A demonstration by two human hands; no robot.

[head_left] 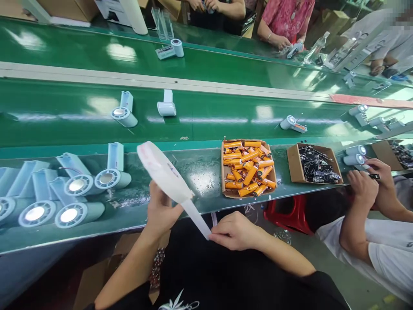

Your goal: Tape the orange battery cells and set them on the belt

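My left hand (161, 211) grips a large roll of white tape (163, 172), tilted above the bench's front edge. A strip of tape (196, 217) runs down from the roll to my right hand (237, 232), whose thumb and fingers pinch its end. Part of the strip also shows behind the right fingers. To the right of the roll stands a cardboard box of orange battery cells (248, 168). Several light blue fan housings (111, 178) with round ends and open handles lie on the bench to the left.
A green conveyor belt (206, 125) runs behind the bench, carrying more blue housings (124, 116). A box of black circuit boards (314, 165) stands at right, near a co-worker's hands (364, 185). A red stool (290, 215) is below. Other people work across the belt.
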